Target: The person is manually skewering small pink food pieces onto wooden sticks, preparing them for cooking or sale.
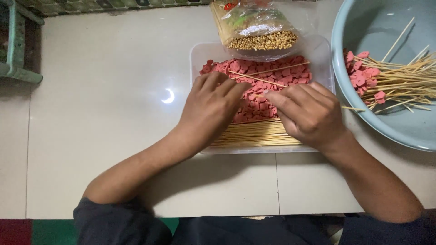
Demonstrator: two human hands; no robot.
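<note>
Nearest to you, your dark sleeves (122, 224) sat at the bottom edge, both forearms reaching forward over the pale tiled floor (100, 113). Just beyond them lay the clear plastic tray (196, 59), and along its near side a bundle of bare bamboo skewers (256, 134) rested flat, their long axis running left to right, parallel to the tray's near rim.

Your left hand (211, 104) lay palm down over the tray, fingers curled loosely onto the pink meat slices (272, 75); whether it gripped anything underneath could not be told. Your right hand (309, 113) was close beside it, not quite touching, with thumb and forefinger pinched together at a point over the slices. What it pinched was too small to make out.

Past your knuckles, two loose skewers (268, 75) lay on top of the pink slices, also roughly left to right, one tilted slightly up toward the right.

Against the tray's far rim leaned a clear bag of skewers (261, 34), its open-looking end showing the round stick tips facing you, so those sticks pointed away from you.

To the right, a pale blue basin (386, 122) held finished skewers (395, 81), their pink-loaded ends toward the left and the bare handles fanning out to the right. At the far left stood a green stool leg (18, 50).
</note>
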